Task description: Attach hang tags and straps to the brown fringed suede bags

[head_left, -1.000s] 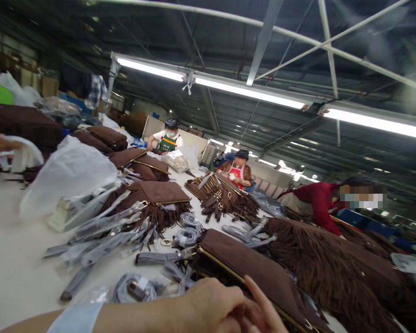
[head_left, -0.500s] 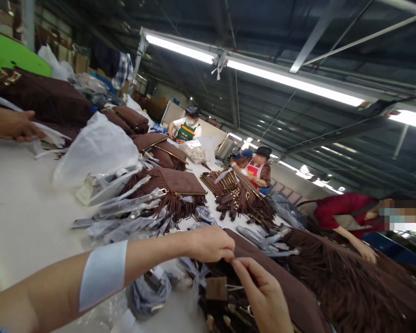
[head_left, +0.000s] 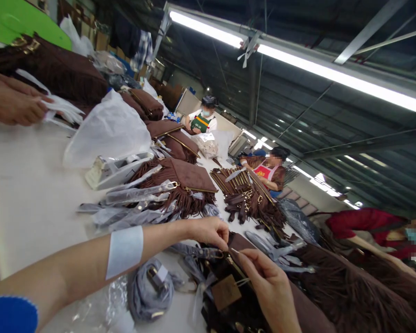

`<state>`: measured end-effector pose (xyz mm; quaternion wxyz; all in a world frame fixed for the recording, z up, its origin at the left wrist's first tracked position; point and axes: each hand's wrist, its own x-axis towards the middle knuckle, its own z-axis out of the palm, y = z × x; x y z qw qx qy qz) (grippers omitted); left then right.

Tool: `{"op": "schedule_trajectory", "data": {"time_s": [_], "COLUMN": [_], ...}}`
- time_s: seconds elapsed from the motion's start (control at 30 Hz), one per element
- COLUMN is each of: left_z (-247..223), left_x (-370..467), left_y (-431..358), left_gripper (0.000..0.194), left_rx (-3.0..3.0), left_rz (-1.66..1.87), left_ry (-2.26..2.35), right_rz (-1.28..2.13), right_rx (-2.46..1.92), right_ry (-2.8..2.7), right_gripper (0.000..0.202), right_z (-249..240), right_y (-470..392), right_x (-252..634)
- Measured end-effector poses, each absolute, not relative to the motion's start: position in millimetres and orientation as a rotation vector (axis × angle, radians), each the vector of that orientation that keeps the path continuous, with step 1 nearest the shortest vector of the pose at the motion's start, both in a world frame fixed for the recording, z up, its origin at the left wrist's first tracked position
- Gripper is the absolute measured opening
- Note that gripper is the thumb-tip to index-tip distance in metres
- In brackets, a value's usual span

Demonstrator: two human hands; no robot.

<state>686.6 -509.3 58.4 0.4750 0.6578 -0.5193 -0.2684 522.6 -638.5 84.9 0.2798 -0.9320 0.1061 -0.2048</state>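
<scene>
My left hand (head_left: pixel 210 232) reaches in from the left with its fingers pinched together over the edge of a dark brown suede bag (head_left: pixel 307 303). What the fingers pinch is too small to make out. My right hand (head_left: pixel 268 282) is closed in a pinch just to the right, the two sets of fingertips slightly apart. A brown paper tag (head_left: pixel 226 292) hangs below on a white string (head_left: pixel 242 281), which runs behind my right hand. Near my left fingertips lies a plastic-wrapped strap (head_left: pixel 197 250) with a gold clasp. The bag's dark opening shows beneath both hands.
A coiled wrapped strap (head_left: pixel 149 289) and clear plastic (head_left: pixel 104 303) lie on the white table (head_left: pixel 31 203). Fringed brown bags (head_left: pixel 190 178) and white plastic (head_left: pixel 107 127) stand beyond. A co-worker's hands (head_left: pixel 17 99) work at left; a person in red (head_left: pixel 360 224) leans in at right.
My fingertips have parted a little, and the tag now shows more fully and tilted. The view has shifted. At left, the co-worker's hands have come together on white strips.
</scene>
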Motion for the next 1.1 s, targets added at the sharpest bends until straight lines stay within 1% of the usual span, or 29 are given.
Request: {"op": "schedule_trajectory", "data": {"time_s": [0.1,0.2,0.23,0.33,0.4,0.5,0.6,0.67,0.77,0.83,0.9,1.0,1.1], "left_z": [49.3,41.2,40.5,46.6,55.6,66.5,67.0,63.4,60.1,60.7,61.9,61.1,57.1], "left_x": [683.3,670.4,666.7,664.1,668.6,676.3,677.8,676.2,673.9,673.8,674.3,674.7,674.4], "left_y": [-514.1,-519.8,-521.0,-519.7,-513.6,-500.1,-489.5,-487.0,-487.8,-488.4,-487.8,-486.1,-486.5], "left_gripper": [0.020,0.017,0.019,0.024,0.020,0.014,0.015,0.016,0.019,0.020,0.020,0.022,0.018], "left_rx": [1.828,2.016,2.065,2.083,2.051,1.985,1.891,1.823,1.798,1.812,1.805,1.778,1.803], "left_rz": [-0.471,-0.294,-0.248,-0.221,-0.211,-0.216,-0.236,-0.227,-0.173,-0.128,-0.088,-0.030,0.021], "left_ry": [-1.353,-1.389,-1.386,-1.390,-1.436,-1.515,-1.545,-1.550,-1.566,-1.583,-1.608,-1.628,-1.604], "right_rz": [-0.582,-0.624,-0.634,-0.624,-0.647,-0.675,-0.466,-0.294,-0.220,-0.270,-0.267,-0.116,-0.042], "right_rx": [-2.612,-2.729,-2.758,-2.855,-2.975,-3.140,-3.143,-3.026,-2.868,-2.967,-3.161,-3.336,-3.368], "right_ry": [0.231,0.112,0.074,-0.071,-0.106,0.061,0.217,0.193,0.061,-0.010,-0.071,-0.181,-0.262], "right_gripper": [0.034,0.032,0.030,0.029,0.032,0.029,0.021,0.020,0.022,0.022,0.025,0.028,0.029], "right_z": [82.6,80.4,79.6,77.4,77.2,81.4,92.4,103.3,122.4,134.0,141.9,144.8,140.4], "right_y": [-641.2,-635.3,-632.1,-622.0,-616.2,-608.8,-604.3,-606.4,-618.9,-629.0,-635.3,-635.3,-631.0], "right_x": [522.1,522.4,523.2,527.1,529.7,531.3,529.8,528.2,528.5,532.0,538.2,549.4,558.6]}}
